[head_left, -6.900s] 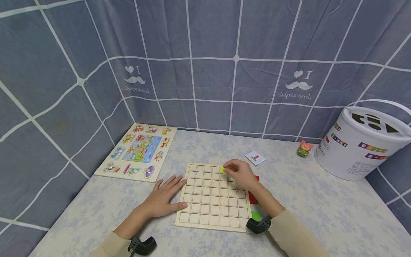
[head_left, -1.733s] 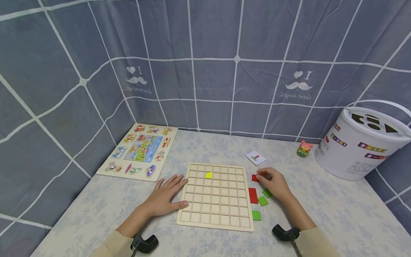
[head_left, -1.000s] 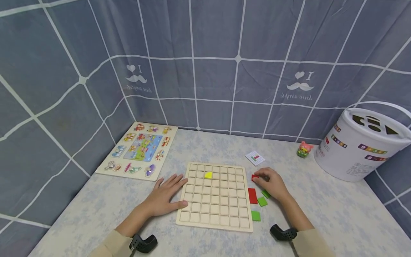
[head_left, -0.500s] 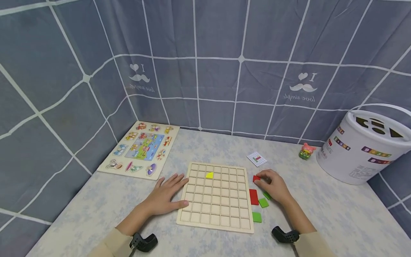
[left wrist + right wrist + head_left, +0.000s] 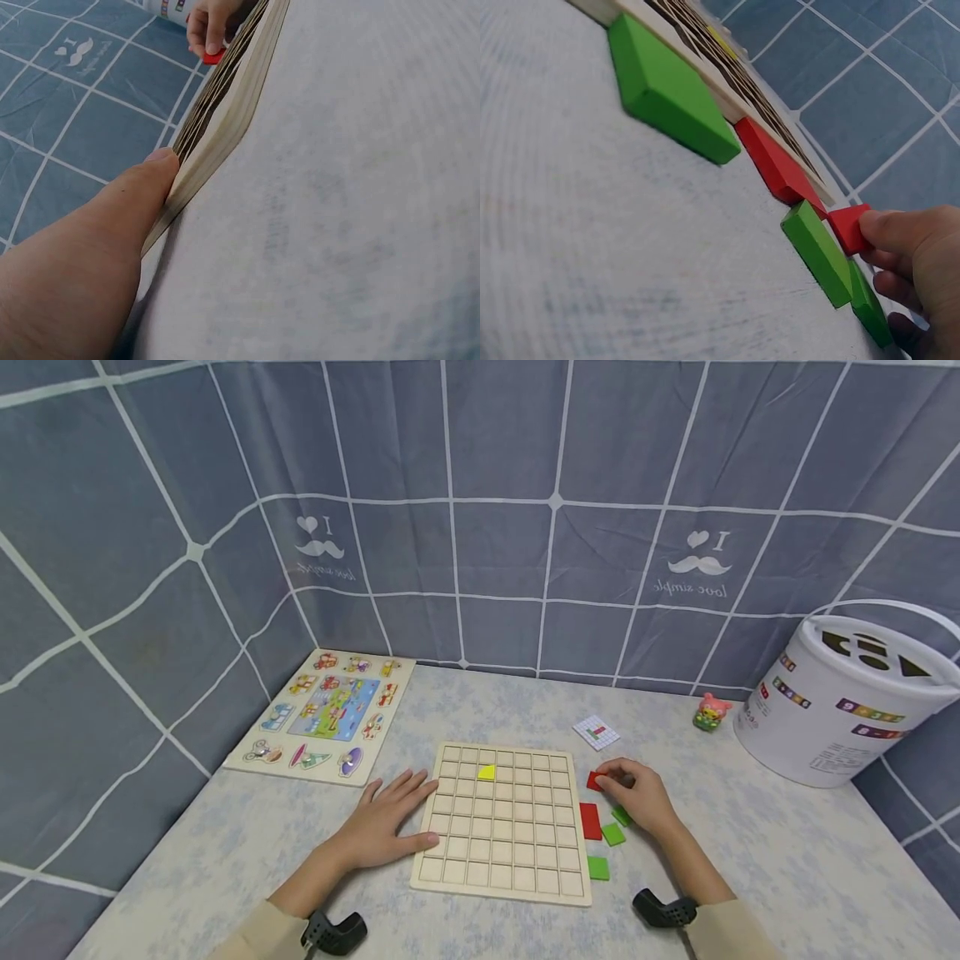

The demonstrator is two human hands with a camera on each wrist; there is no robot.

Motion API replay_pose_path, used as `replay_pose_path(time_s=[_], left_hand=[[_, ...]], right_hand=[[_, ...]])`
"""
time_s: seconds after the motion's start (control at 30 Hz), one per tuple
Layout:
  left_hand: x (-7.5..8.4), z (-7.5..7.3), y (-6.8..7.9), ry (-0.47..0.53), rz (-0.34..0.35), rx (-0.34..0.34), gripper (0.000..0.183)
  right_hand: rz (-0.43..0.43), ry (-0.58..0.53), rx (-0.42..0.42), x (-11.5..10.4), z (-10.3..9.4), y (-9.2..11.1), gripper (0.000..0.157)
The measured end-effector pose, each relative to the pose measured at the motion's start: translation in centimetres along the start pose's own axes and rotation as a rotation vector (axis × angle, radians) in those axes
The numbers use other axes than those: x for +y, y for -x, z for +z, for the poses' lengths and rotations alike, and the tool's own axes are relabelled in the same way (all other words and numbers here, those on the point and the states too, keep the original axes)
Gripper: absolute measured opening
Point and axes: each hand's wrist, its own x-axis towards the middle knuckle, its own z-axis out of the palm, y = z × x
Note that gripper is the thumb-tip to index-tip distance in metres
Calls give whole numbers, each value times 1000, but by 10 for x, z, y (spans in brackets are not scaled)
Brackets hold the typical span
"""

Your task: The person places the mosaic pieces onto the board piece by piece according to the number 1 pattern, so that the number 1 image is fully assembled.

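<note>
A pale wooden grid board [image 5: 502, 827] lies on the table, with a yellow piece [image 5: 487, 772] that has one rounded corner in a cell toward its upper left. My left hand [image 5: 382, 827] rests at the board's left edge, fingers spread and thumb on the rim. Right of the board, my right hand [image 5: 637, 793] pinches a small red square tile [image 5: 849, 229] between thumb and fingers; in the right wrist view the tile is tilted. Nearer me lie a red rectangular tile [image 5: 590, 821] and green tiles: one by the board's edge [image 5: 598, 868], another [image 5: 613, 834], and a third [image 5: 621, 815] beside my right hand.
A small gridded pattern card [image 5: 596, 732] lies beyond the board. At the left is a picture peg puzzle [image 5: 333, 710]. A pig figurine [image 5: 710, 712] stands near a white lidded bucket [image 5: 840, 702] at the right. Grey-blue checked cloth [image 5: 495, 543] hangs behind the table.
Earlier my right hand held the yellow piece over the board's upper right; that piece now sits in an upper-left cell. My right hand has moved right to the red tile. My left hand stays put.
</note>
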Motion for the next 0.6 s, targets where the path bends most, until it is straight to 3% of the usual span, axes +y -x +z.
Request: replay_pose_path(time_s=[0.27,0.6], left_hand=[[-1,0,1,-3,-4,-1,82],[0,-1,0,15,14,5,81]], right_hand=[[-19,-44,4,-1,-1,0,11],[29,-111,0,-9,-5,-4,12]])
